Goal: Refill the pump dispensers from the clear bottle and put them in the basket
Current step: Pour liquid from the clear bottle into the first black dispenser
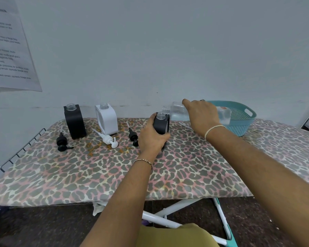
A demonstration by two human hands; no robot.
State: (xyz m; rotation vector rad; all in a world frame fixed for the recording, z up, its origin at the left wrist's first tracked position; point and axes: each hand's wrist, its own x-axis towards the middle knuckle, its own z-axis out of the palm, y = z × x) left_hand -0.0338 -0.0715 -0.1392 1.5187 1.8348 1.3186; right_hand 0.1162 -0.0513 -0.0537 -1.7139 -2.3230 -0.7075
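Observation:
My left hand (151, 135) grips a dark grey dispenser (161, 124) standing on the leopard-print board, its neck uncapped. My right hand (202, 115) holds the clear bottle (177, 111) tipped on its side, its open mouth just above and right of the dispenser's neck. Liquid lies in the bottle's lower side. A black dispenser (75, 122) and a white dispenser (107, 120) stand uncapped at the back left. Two black pumps (62, 140) (133, 136) and a white pump (108, 139) lie loose on the board. The teal basket (246, 111) sits at the back right, behind the bottle.
The ironing board (114, 172) has a wire rack (21, 150) at its left end and white legs below. A wall rises close behind the board, with a printed sheet (9, 47) taped at the upper left. A thin white tube (185, 125) lies under my right wrist.

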